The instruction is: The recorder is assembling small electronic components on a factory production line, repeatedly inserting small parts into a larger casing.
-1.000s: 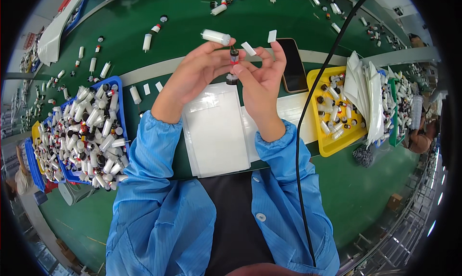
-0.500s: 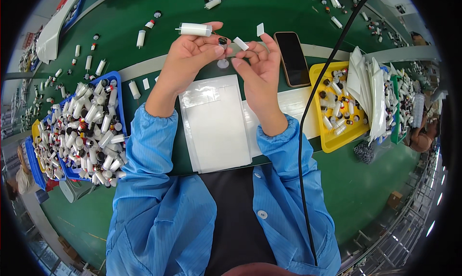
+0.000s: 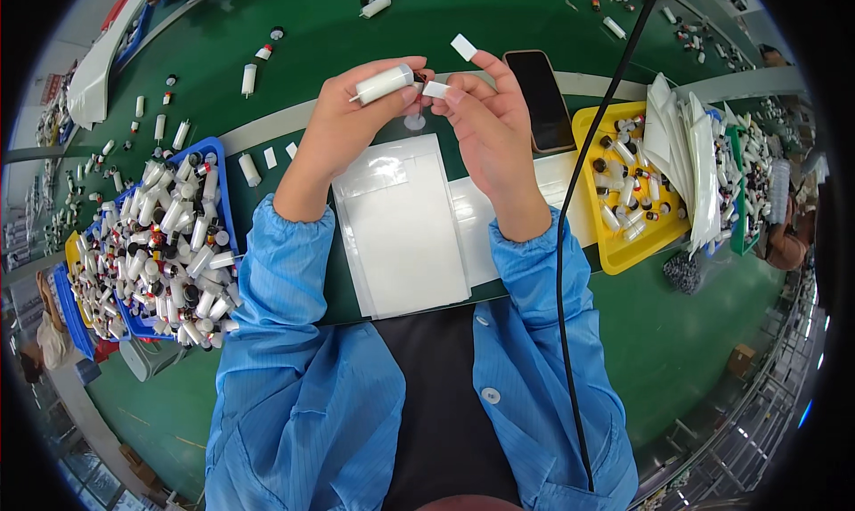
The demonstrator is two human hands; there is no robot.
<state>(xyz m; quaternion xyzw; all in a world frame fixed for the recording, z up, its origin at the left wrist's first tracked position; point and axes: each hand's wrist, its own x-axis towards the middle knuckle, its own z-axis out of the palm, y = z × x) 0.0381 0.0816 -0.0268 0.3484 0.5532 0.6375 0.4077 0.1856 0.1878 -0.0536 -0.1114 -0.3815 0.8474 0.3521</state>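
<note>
On the left of the green worktop (image 3: 267, 4) sits a blue plastic tray (image 3: 223, 190) heaped with small white tubes, and just right of it the left hand (image 3: 343, 124) has its fingers clamped on a small white plastic cylinder (image 3: 385, 82) held above the worktop. The right hand (image 3: 485, 124) pinches a small white rectangular label (image 3: 435, 89) at the cylinder's right end; it likely needs squaring before pressing down. Clear plastic bags (image 3: 401, 226) lie beneath, a black phone (image 3: 540, 97) and yellow tray (image 3: 614, 253) crowd the right.
</note>
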